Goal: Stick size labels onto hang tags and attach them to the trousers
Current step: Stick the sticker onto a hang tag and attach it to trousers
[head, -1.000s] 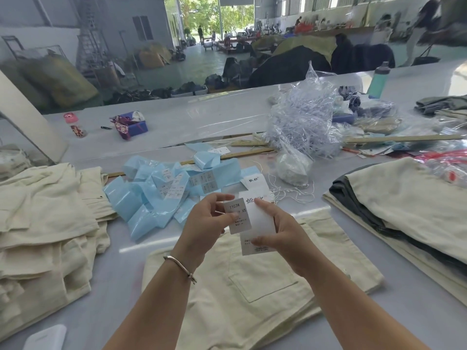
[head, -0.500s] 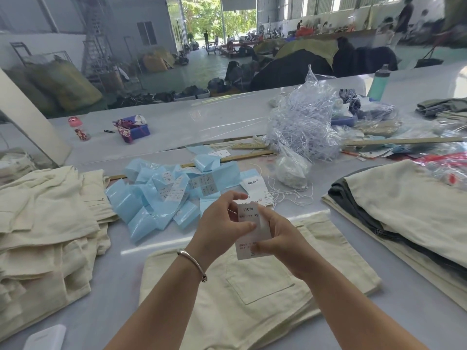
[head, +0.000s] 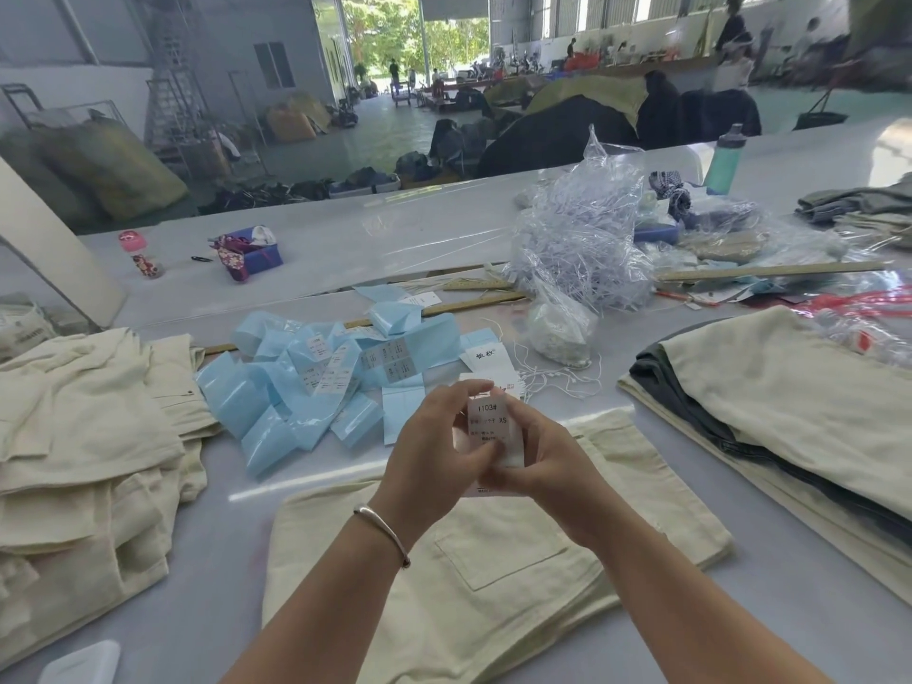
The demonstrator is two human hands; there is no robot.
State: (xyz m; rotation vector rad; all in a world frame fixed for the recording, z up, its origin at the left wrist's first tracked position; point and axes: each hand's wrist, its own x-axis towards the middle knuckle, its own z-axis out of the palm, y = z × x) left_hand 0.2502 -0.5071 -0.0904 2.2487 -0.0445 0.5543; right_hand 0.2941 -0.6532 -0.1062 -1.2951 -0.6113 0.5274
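Both hands hold a white hang tag (head: 493,427) upright above folded cream trousers (head: 493,575). A size label reading 1103# XS lies on the tag's face. My left hand (head: 429,461) grips the tag's left edge, its thumb pressing on the lower part of the label. My right hand (head: 543,466) holds the tag from the right and behind. Just beyond the hands lie more white hang tags (head: 486,357) with loose strings (head: 557,377). Blue label backing strips (head: 316,387), some still carrying labels, are scattered to the left.
A stack of cream trousers (head: 89,451) sits at the left, another pile of cream and dark garments (head: 789,412) at the right. A bag of plastic fasteners (head: 582,239), wooden rulers (head: 770,271), a teal bottle (head: 725,160) and a small blue box (head: 251,251) lie farther back.
The label, held apart to the left of the tag a second ago, now lies on the tag's face. Both hands have closed together around the tag.
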